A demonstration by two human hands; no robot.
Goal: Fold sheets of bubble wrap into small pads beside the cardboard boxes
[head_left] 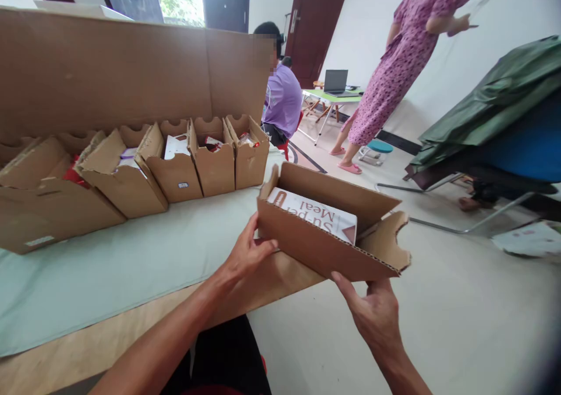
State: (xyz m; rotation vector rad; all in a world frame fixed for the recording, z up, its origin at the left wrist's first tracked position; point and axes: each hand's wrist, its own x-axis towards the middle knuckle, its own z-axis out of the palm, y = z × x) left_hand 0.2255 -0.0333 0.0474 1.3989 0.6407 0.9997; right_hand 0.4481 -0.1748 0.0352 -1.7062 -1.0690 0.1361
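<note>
An open-topped cardboard box (315, 240) is held at the table's right corner, its right end out past the edge. Inside lies a white package (324, 215) with brown print reading "Meal", upside down to me. My left hand (249, 249) grips the box's left end, thumb along the near side and the other fingers partly hidden behind it. At the lower right, my right hand (372, 301) supports the box, with its thumb on the near side and fingers curled beneath, mostly out of sight.
Several similar cardboard boxes (214, 170) with packets inside stand in a row on the pale green cloth (188, 237). A tall cardboard panel (131, 79) rises behind them. Beyond are a seated person (283, 100), a standing person (394, 73), a laptop table (328, 97) and a draped chair (495, 120).
</note>
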